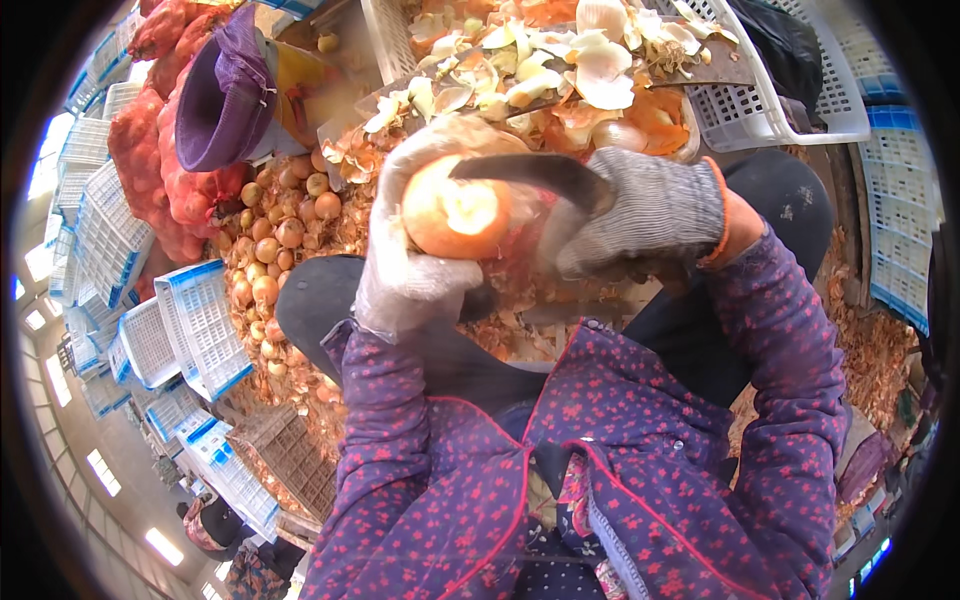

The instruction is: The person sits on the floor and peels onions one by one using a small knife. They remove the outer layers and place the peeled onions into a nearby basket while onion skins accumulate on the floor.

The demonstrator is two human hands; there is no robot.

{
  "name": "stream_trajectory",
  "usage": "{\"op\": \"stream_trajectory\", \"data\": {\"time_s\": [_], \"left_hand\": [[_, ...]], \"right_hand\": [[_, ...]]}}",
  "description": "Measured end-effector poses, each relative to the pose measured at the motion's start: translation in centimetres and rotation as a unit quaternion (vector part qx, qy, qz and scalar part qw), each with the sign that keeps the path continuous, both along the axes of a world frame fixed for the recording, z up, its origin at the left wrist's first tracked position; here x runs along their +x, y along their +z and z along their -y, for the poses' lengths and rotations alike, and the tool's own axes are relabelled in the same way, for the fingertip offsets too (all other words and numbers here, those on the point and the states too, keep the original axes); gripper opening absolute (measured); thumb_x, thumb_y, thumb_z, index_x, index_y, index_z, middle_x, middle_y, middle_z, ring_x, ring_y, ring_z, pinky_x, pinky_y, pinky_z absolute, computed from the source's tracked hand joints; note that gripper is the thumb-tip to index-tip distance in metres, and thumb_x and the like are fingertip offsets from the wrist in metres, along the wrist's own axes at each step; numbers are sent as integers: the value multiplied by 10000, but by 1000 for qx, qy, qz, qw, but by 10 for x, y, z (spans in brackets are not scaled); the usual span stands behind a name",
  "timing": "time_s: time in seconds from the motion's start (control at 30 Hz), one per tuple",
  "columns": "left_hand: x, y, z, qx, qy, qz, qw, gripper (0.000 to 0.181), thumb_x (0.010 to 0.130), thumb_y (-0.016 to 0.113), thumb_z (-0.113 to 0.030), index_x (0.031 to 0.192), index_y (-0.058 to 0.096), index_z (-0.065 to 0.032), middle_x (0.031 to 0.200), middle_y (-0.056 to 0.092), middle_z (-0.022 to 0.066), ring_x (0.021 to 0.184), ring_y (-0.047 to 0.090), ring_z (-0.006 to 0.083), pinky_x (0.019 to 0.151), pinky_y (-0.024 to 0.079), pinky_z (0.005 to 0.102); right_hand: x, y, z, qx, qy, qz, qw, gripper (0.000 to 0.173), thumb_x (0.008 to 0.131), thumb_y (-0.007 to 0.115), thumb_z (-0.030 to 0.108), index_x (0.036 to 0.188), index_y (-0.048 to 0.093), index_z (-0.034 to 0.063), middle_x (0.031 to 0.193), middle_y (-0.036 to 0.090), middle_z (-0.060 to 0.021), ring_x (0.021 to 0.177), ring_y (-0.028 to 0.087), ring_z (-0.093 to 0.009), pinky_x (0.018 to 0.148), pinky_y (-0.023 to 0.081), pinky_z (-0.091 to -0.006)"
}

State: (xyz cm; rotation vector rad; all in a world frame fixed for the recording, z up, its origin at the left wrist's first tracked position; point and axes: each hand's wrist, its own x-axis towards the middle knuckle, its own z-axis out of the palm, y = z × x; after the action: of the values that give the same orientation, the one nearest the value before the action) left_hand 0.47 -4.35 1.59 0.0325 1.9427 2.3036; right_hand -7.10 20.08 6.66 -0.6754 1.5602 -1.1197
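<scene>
A large onion [454,236] sits in my left hand [401,277], which wears a pale glove and wraps around its side. A bright cut patch shows on the onion's upper face. In a grey knit glove, my right hand [649,210] grips a knife with a curved dark blade [525,171]. The blade's tip lies over the onion's top; whether it touches the skin is hard to tell. The knife's handle is hidden in my fist. Just beyond my hands, pale onion peelings [525,75] lie on a board [712,64].
White plastic crates [772,112] stand at the far right, one holding black plastic. Several loose onions [277,240] cover the floor at left, near red mesh sacks [142,142] and a purple-lined bucket [217,112]. Blue-rimmed crates [202,330] and a brown crate [289,454] stand left. People [217,525] are behind.
</scene>
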Motion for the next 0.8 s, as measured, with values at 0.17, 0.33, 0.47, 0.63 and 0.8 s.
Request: {"op": "stream_trajectory", "data": {"time_s": [0.17, 0.33, 0.47, 0.63, 0.8], "left_hand": [[-1, 9, 0, -84, 54, -5, 995, 1009, 508, 919, -229, 1359, 428, 0, 1352, 498, 142, 1253, 517, 243, 1069, 419, 380], [4, 23, -9, -211, 56, -46, 975, 947, 529, 890, -179, 1343, 439, -3, 1324, 509, 139, 1216, 536, 240, 1046, 435, 377], [2, 10, -10, -254, 80, -140, 954, 871, 564, 855, -101, 1325, 442, -12, 1317, 515, 151, 1205, 543, 251, 1047, 434, 386], [4, 15, -32, -236, 137, -148, 951, 837, 606, 808, -27, 1344, 412, -34, 1280, 539, 172, 1168, 571, 266, 1014, 464, 384], [2, 9, -43, 187, 139, 68, 970, 767, 708, 725, -66, 1385, 368, -14, 1228, 555, 172, 1089, 606, 257, 947, 522, 393]], "right_hand": [[7, -1, -5, -23, -115, 33, 993, 262, 744, 786, 270, 887, 754, 53, 578, 632, -33, 443, 558, -73, 400, 418, -233], [8, -3, 1, -41, -90, 33, 995, 245, 751, 776, 240, 899, 753, 47, 584, 627, -35, 445, 555, -77, 390, 418, -232], [13, -4, 8, -82, -3, 60, 995, 232, 756, 768, 216, 908, 753, 42, 588, 622, -36, 446, 553, -79, 382, 418, -232], [20, -8, 16, -94, 148, 184, 967, 218, 763, 758, 186, 920, 753, 36, 593, 616, -38, 447, 549, -83, 372, 418, -232], [26, -18, 20, -69, 152, 282, 945, 207, 769, 749, 157, 932, 752, 30, 599, 611, -40, 448, 546, -87, 362, 418, -232]]}}
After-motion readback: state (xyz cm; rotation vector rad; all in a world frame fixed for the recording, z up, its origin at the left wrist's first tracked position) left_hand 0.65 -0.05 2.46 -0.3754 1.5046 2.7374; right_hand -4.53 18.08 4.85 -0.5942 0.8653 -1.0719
